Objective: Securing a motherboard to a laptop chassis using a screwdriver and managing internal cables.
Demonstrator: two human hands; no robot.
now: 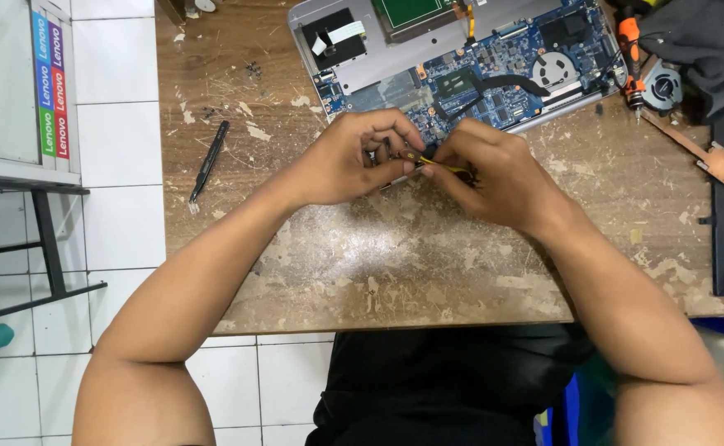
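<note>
An opened laptop base lies at the far side of the worn wooden table, its blue circuit board and fan bared. My left hand and my right hand meet at the laptop's near edge. Between the fingers of both runs a thin yellow and black tool; my right hand grips its handle end, and my left fingers pinch near its tip. What the tip touches is hidden by my fingers.
Black tweezers lie on the table to the left. A few small screws sit near the laptop's left corner. An orange-handled tool, a loose fan and a copper heat pipe lie at the right, by a dark cloth.
</note>
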